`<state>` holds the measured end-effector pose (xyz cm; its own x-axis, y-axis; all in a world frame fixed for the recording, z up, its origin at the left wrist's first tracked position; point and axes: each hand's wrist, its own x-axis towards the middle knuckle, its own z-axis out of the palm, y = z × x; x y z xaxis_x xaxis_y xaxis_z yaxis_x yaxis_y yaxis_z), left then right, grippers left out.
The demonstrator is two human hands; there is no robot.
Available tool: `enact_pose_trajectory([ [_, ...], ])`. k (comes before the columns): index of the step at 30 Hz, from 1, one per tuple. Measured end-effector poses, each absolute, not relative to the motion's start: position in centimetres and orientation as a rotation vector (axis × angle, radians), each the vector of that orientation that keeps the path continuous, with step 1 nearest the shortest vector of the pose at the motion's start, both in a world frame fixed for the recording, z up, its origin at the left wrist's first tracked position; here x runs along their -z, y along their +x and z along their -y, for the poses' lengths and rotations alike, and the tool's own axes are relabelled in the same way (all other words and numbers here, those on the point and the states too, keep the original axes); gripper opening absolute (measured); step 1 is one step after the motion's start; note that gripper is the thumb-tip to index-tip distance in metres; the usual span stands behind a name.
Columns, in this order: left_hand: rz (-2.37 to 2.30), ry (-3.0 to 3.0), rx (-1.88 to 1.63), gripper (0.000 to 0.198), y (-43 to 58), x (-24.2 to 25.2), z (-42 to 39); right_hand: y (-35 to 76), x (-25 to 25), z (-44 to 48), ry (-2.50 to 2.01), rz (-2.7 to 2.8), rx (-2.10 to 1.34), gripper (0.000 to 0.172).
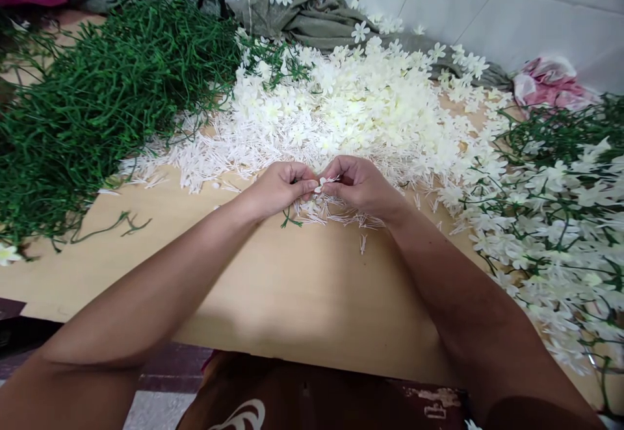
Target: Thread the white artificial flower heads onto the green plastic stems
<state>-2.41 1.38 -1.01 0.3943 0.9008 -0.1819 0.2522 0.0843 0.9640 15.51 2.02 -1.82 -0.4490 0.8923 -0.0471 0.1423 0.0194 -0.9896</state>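
Observation:
My left hand (pixel 280 186) and my right hand (pixel 358 183) meet above the wooden board (pixel 273 287), fingers pinched together. Between the fingertips sits a small white plastic stamen piece (pixel 322 183). A short green stem (pixel 291 219) hangs below my left hand, which seems to grip it. Just beyond the hands lies a big heap of white artificial flowers (pixel 351 105) and thin white stamen pieces (pixel 219 154).
A large pile of green plastic stems (pixel 107 99) fills the left. Finished stems with white flowers (pixel 556 235) lie at the right. Grey-green cloth (pixel 322 24), a pink bag (pixel 550 82) and white wall tiles sit at the back.

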Motion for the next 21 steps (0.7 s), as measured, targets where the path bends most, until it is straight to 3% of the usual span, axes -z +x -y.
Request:
enact_pose_trajectory([
  [21,-1.025,1.367,-0.763,0.021,-2.46,1.18,-1.72,14.76,1.32,-1.65,-1.166,1.452,-1.441,0.038],
])
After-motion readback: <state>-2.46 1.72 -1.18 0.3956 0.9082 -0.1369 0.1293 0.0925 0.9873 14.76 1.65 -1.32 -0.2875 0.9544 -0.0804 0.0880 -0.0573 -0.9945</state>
